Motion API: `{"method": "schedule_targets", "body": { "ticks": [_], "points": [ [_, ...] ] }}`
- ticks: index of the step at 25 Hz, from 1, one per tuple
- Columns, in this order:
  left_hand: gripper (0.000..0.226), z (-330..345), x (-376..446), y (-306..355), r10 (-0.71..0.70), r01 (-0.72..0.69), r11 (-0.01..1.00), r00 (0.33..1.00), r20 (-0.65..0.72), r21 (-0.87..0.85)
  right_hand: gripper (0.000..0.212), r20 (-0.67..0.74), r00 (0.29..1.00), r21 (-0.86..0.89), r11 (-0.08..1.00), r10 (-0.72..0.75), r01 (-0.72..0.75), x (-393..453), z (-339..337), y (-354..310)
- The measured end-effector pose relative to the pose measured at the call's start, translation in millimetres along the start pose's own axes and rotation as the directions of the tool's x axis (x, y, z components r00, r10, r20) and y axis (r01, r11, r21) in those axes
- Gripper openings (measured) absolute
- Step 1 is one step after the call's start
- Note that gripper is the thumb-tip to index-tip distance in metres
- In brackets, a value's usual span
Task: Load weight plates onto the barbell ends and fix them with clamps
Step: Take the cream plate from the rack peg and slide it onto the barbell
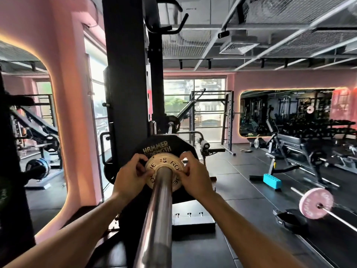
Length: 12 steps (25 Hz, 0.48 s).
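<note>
A steel barbell sleeve (156, 215) runs from the bottom of the view away from me. A small pale round plate (164, 161) sits on the sleeve, marked 0.5 kg. Behind it a large black Hammer Strength plate (157, 147) is on the same sleeve. My left hand (131, 177) grips the small plate's left edge. My right hand (194, 176) grips its right edge. No clamp is visible.
A black rack upright (125, 78) stands just behind the plates. Right of me a pink plate on another barbell (315, 203) lies on the black floor, with a blue block (272, 180), benches (295, 144) and a dumbbell rack beyond. A mirror fills the left.
</note>
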<state>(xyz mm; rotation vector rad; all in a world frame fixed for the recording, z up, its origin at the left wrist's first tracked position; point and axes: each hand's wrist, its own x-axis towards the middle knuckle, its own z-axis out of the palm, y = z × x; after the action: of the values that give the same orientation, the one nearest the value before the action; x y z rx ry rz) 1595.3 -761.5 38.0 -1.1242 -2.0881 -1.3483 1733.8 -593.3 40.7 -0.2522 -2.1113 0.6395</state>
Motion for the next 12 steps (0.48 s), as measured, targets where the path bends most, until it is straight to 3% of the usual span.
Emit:
{"method": "schedule_targets", "body": {
  "ticks": [5, 12],
  "points": [
    [0.027, 6.3, 2.9, 5.1, -0.014, 0.019, 0.996, 0.998, -0.057, 0.082, 0.043, 0.074, 0.996, 0.012, 0.999, 0.041, -0.042, 6.2, 1.6, 8.3],
    [0.031, -16.6, 2.2, 12.0, -0.102, 0.098, 0.994, 0.99, 0.102, 0.043, 0.043, 0.22, 0.963, 0.051, 0.984, 0.156, -0.171, 6.1, -16.8, -2.6]
  ]
}}
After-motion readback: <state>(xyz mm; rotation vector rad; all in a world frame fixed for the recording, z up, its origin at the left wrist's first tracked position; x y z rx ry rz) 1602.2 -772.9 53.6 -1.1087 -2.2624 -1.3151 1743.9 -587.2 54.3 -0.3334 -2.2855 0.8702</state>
